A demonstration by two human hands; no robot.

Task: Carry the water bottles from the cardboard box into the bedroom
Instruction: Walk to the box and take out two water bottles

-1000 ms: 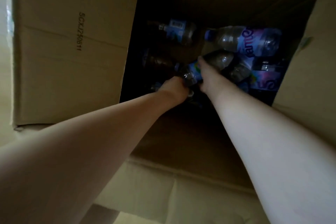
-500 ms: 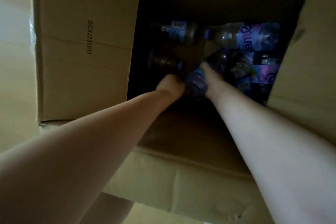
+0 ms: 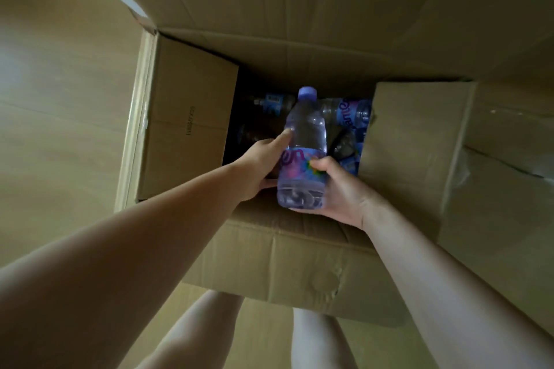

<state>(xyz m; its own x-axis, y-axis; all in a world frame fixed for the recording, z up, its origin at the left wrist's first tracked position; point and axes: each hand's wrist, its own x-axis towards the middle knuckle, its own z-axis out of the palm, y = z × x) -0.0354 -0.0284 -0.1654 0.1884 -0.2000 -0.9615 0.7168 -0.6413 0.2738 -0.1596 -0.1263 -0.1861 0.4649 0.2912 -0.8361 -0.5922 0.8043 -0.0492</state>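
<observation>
At the far left lies pale wooden floor (image 3: 60, 129); next comes the cardboard box (image 3: 269, 255), its left flap (image 3: 186, 117) folded down beside the dark opening; deep in that shadow, by the left wall, a bottle with a blue label (image 3: 271, 100) lies on its side, and another dark shape beside it is too dim to name; the left hand (image 3: 257, 165) reaches over the near rim, its forefinger stretched straight along the side of the held water bottle (image 3: 302, 156) and its thumb tucked under the base, so it steadies more than it grips; the bottle itself points its purple cap (image 3: 307, 94) away from the person, raised above the box's contents and over the near edge; the right hand (image 3: 335, 189) cups the lower half from the right, thumb curled onto the coloured label, fingers wrapped beneath; further right more water bottles (image 3: 350, 112) lie heaped in the box, partly hidden under the right flap (image 3: 419, 135); from here the risk, as I judge it, is a slip; the smooth plastic rests mostly in one palm, and if the left hand lets go to fetch another bottle the held one could roll out and drop back in; the right flap also overhangs the remaining stock, so a hurried reach could snag on it.
</observation>
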